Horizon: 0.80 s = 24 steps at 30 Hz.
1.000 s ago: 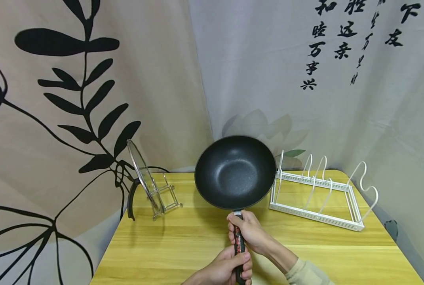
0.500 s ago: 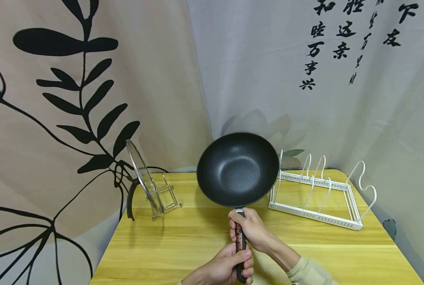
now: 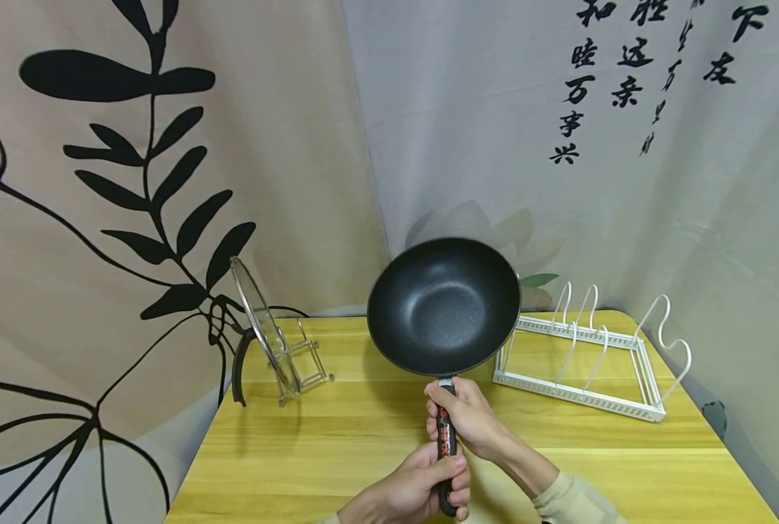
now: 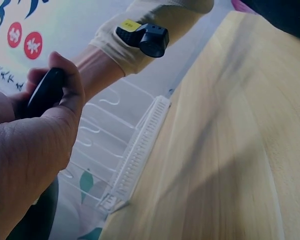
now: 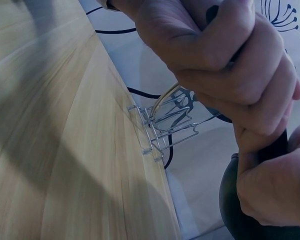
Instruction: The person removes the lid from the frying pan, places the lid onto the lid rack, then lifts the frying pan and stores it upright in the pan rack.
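A black wok [image 3: 444,306] hangs over the table, its inside facing me and its red-marked handle [image 3: 446,429] pointing towards me. My right hand [image 3: 474,426] grips the handle close to the pan, with the thumb lying along the top. Lower down, my left hand [image 3: 422,480] wraps round the end part of the same handle. In the left wrist view, the black handle end [image 4: 46,94] sticks out of the curled left hand [image 4: 35,150]. The right wrist view shows both hands on the handle, the right hand [image 5: 280,187] nearer the dark pan [image 5: 230,200].
A white rack [image 3: 579,397] with upright loops stands on the wooden table [image 3: 310,458] at the right, partly behind the wok's rim. At the left, a glass lid [image 3: 258,320] with a black handle leans in a small metal stand [image 3: 310,356]. Printed curtains hang behind.
The wok has shifted slightly up and to the right, towards the white rack, with both hands moving along on its handle. Lid, stand and rack stay in place.
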Available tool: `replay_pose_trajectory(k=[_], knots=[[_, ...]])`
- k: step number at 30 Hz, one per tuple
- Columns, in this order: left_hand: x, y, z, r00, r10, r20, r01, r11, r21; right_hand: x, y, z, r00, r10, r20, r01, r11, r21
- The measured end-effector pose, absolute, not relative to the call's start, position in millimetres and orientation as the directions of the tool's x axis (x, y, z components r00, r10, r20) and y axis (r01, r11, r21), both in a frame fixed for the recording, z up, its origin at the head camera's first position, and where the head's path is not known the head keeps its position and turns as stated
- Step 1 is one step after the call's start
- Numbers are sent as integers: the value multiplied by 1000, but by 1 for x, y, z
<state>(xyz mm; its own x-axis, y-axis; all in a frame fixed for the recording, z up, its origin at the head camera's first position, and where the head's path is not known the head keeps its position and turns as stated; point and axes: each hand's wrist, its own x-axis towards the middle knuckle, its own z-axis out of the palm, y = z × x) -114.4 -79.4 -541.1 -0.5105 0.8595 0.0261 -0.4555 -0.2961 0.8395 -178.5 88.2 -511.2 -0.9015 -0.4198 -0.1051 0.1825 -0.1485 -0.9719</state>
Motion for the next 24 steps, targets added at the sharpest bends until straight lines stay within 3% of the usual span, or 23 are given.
replay_pose_trajectory(k=[24], knots=[[-122,-67,-538,-450,887,101,-462,-328,824,-176,98,-497,-938,-336,-81,104,-50,-993]])
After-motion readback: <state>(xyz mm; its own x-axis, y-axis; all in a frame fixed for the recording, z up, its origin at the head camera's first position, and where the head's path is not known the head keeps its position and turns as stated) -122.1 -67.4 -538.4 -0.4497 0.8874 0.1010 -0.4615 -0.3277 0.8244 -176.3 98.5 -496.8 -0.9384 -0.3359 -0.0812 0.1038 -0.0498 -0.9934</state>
